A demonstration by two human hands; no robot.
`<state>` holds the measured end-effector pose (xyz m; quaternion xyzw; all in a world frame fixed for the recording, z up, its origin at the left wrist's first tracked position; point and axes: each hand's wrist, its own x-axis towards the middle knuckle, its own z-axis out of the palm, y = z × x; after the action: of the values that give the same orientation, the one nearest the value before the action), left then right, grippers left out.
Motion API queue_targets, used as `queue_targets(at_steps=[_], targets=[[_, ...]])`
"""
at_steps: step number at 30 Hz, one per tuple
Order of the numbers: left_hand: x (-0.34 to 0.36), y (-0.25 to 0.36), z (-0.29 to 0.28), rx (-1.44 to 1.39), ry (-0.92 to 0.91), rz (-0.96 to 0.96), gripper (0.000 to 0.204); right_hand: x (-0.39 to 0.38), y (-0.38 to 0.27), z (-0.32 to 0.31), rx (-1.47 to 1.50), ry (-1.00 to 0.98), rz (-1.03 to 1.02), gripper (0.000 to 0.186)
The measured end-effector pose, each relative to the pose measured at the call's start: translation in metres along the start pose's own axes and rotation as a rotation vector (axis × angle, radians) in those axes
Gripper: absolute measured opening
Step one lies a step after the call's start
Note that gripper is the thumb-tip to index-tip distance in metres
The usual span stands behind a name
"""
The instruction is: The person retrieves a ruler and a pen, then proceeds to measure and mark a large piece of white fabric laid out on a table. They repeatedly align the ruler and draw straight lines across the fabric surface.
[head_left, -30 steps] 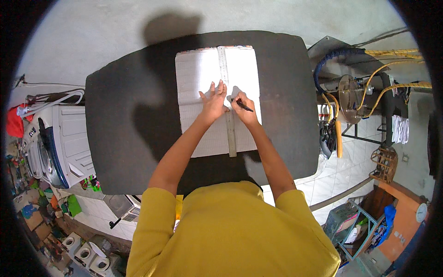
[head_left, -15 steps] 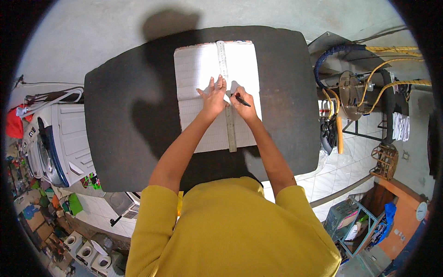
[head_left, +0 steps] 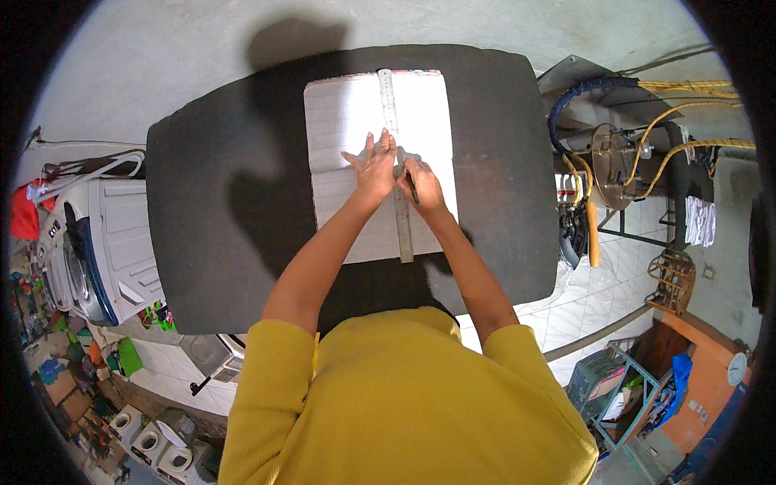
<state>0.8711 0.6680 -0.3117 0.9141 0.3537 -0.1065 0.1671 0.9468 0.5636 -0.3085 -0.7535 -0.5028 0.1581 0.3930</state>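
An open notebook (head_left: 343, 113) with lined pages lies on the dark table, its fold running crosswise. Along its length, a little right of the middle, rests a long metal ruler (head_left: 404, 234). My left hand (head_left: 374, 173) is flat over the ruler and the page beside it, fingers spread and pressing down. Close by on the right, my right hand (head_left: 425, 187) grips a black pen (head_left: 415, 194) at the ruler's edge. The pen's tip is hidden behind the fingers, and the middle of the ruler is partly covered by my hands.
The notebook lies on a dark table (head_left: 218, 186) with rounded edges. Left of it stands a white and dark-blue appliance (head_left: 121, 242). On the right are yellow cables (head_left: 687, 145), a round metal part (head_left: 612, 166) and a metal rack (head_left: 622, 396). A grey wall (head_left: 453, 24) rises behind.
My right hand has turned and the pen now stands more upright, close against the ruler; before, it slanted to the right. My left hand stays in place on the ruler.
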Motion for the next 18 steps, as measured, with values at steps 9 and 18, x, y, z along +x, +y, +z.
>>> queue_targets(at_steps=[9, 18], targets=[[-0.002, 0.009, -0.014, 0.000, -0.076, 0.012, 0.080, -0.044, 0.003, -0.003, 0.113, -0.037, -0.030, 0.017], [-0.001, 0.012, -0.016, 0.028, -0.102, -0.023, 0.084, -0.108, -0.024, -0.021, 0.158, -0.107, 0.031, 0.015]])
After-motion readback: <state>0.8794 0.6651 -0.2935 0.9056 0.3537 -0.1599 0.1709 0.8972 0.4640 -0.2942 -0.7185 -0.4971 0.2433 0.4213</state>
